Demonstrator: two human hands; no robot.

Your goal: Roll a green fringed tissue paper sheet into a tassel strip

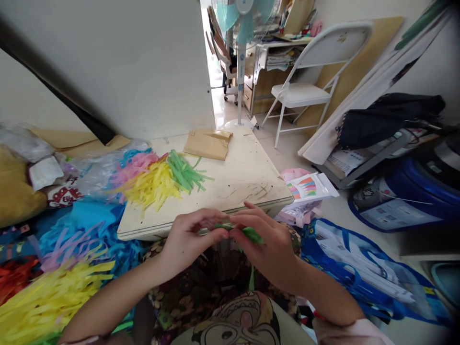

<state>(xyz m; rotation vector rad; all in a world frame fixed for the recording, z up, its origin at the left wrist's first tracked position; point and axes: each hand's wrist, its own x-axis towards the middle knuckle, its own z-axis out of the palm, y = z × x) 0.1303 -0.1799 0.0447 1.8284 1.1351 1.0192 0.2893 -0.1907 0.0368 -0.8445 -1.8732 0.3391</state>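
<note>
Both hands meet over my lap, just in front of the table's near edge. My left hand (196, 235) pinches one end of a bunched green tissue paper strip (253, 235) between thumb and fingers. Curled around the other part of it is my right hand (266, 239), with thumb and fingertips closed on the paper. A thin green tail hangs below the right hand. On the cream table (230, 187) beyond lie fringed paper tassels: green (185, 170), yellow (154, 184) and pink (134, 170).
A brown paper envelope (208, 143) lies farther back on the table. Piles of yellow (61, 297) and blue fringed paper (82, 225) are at my left. A blue bag (359, 273) and a white printed packet (311, 187) sit at right. A folding chair (305, 91) and fan (241, 72) stand beyond.
</note>
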